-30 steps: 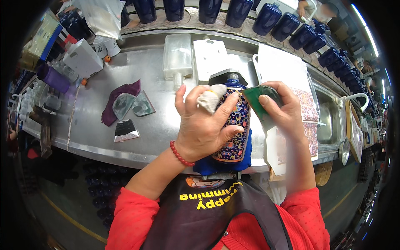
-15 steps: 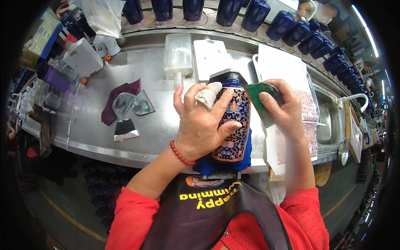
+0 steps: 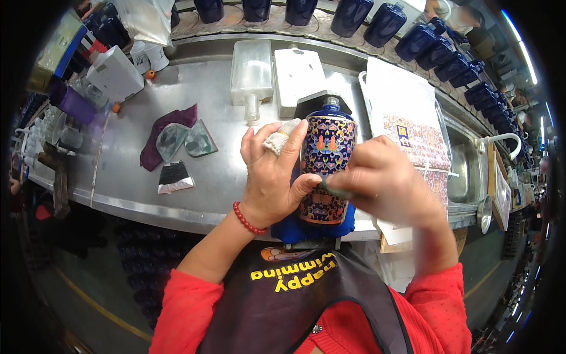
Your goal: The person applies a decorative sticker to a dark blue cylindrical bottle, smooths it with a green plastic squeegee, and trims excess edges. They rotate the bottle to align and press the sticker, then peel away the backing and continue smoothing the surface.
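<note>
A dark blue glass bottle (image 3: 328,138) with a colourful floral decal lies in front of me, neck pointing away, on a blue cloth-covered rest (image 3: 287,229). At its left edge is my left hand (image 3: 272,171), fingers spread, its thumb and forefinger touching the bottle. A whitish cloth wrap (image 3: 283,137) covers one finger of that hand. My right hand (image 3: 383,183), smeared by motion, pinches a green flat scraper (image 3: 337,187) against the decal's lower half. The hand covers most of the scraper.
Decal sheets (image 3: 413,138) lie to the right, beside a metal sink (image 3: 463,171). Left on the steel bench (image 3: 218,177) are scraper pieces (image 3: 201,139) and a purple cloth (image 3: 152,144). A clear bottle (image 3: 252,71) and white block (image 3: 298,74) stand behind. Blue bottles (image 3: 348,15) line a conveyor.
My right hand has brought the scraper from beside the bottle's right shoulder down and left onto the decal. My left hand has shifted slightly left. The conveyor bottles have moved right.
</note>
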Tool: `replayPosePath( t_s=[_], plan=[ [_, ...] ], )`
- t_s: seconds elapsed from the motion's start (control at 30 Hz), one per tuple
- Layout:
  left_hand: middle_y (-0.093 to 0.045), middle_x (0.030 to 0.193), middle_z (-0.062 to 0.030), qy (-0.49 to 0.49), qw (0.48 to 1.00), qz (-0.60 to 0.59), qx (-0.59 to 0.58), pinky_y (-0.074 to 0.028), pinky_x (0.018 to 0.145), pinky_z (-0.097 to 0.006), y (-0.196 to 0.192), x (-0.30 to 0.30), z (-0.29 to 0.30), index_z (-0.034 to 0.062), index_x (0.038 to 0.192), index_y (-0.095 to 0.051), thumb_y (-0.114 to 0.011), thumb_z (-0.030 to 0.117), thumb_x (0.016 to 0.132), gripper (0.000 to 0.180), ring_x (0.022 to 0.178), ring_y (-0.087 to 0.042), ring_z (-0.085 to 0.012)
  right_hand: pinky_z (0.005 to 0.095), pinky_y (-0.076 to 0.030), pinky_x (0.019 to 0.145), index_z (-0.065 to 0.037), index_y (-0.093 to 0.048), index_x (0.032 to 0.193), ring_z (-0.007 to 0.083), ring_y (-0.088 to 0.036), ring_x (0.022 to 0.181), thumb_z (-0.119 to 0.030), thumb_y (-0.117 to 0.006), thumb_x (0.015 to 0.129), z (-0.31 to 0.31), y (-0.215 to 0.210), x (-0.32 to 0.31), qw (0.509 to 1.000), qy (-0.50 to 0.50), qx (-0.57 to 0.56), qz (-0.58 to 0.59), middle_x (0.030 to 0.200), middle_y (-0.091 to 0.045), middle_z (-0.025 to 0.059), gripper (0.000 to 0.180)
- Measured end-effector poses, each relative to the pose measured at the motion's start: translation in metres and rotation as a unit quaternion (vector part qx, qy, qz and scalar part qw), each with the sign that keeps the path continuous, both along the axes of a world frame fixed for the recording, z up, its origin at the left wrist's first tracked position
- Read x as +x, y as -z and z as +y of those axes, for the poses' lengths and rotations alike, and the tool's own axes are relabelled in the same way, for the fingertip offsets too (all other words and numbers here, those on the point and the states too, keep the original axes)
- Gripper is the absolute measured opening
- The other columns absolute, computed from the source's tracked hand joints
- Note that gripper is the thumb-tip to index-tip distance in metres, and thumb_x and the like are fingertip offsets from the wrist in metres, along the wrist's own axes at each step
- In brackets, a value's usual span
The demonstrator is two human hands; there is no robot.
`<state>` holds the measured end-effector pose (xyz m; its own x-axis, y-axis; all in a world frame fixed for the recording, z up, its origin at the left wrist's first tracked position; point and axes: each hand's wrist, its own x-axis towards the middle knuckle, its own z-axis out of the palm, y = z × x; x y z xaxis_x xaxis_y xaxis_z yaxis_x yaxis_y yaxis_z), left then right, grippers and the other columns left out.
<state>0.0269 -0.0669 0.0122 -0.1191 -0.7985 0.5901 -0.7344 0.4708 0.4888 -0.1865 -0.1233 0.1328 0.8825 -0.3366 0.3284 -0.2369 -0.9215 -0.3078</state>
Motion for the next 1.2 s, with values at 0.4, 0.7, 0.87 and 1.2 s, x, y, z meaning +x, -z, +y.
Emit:
replayPosePath(
  t_s=[0.4, 0.7, 0.87, 1.2],
  plan=[
    [-0.060, 0.140, -0.0166, 0.072, 0.987, 0.141, 0.014, -0.019, 0.119, -0.049, 0.008, -0.003, -0.005, -0.0036, 0.158, -0.033, -0.035, 0.067, 0.103, 0.089, 0.136, -0.042, -0.0313, 0.0381, -0.050, 0.077, -0.010, -0.075, 0.100, 0.0252, -0.062, 0.081, -0.002, -0.081, 0.077, -0.004, 0.000, 0.012, 0.987, 0.033, 0.146, -0.051, 0.084, -0.063, 0.0060, 0.025],
    [-0.057, 0.143, -0.0186, 0.074, 0.975, 0.207, 0.028, -0.025, 0.117, -0.043, 0.018, -0.012, 0.012, -0.0024, 0.158, -0.034, -0.038, 0.067, 0.103, 0.089, 0.135, -0.042, -0.0314, 0.0359, -0.048, 0.065, -0.011, -0.075, 0.103, 0.0222, -0.060, 0.073, -0.005, -0.080, 0.073, 0.036, 0.017, 0.003, 0.989, 0.019, 0.121, -0.085, 0.076, -0.057, 0.0048, 0.031],
    [-0.057, 0.147, -0.0150, 0.082, 0.990, 0.111, 0.011, -0.012, 0.119, -0.060, 0.025, -0.012, 0.037, 0.0006, 0.157, -0.038, -0.033, 0.072, 0.101, 0.091, 0.141, -0.037, -0.0369, 0.0388, -0.045, 0.069, -0.012, -0.075, 0.107, 0.0246, -0.057, 0.076, -0.004, -0.081, 0.067, 0.049, 0.040, -0.021, 0.998, 0.032, -0.017, -0.043, 0.082, -0.056, 0.0044, 0.040],
    [-0.068, 0.129, 0.0024, 0.062, 0.993, -0.040, -0.088, -0.014, 0.121, -0.059, 0.030, -0.007, 0.094, 0.0207, 0.128, -0.071, -0.055, 0.049, 0.102, 0.041, 0.132, -0.049, -0.0232, 0.0376, -0.044, 0.070, -0.009, -0.077, 0.106, 0.0250, -0.055, 0.079, 0.004, -0.078, 0.063, 0.085, 0.088, -0.060, 0.981, 0.163, 0.000, -0.105, 0.089, -0.057, 0.0054, 0.045]
  ],
)
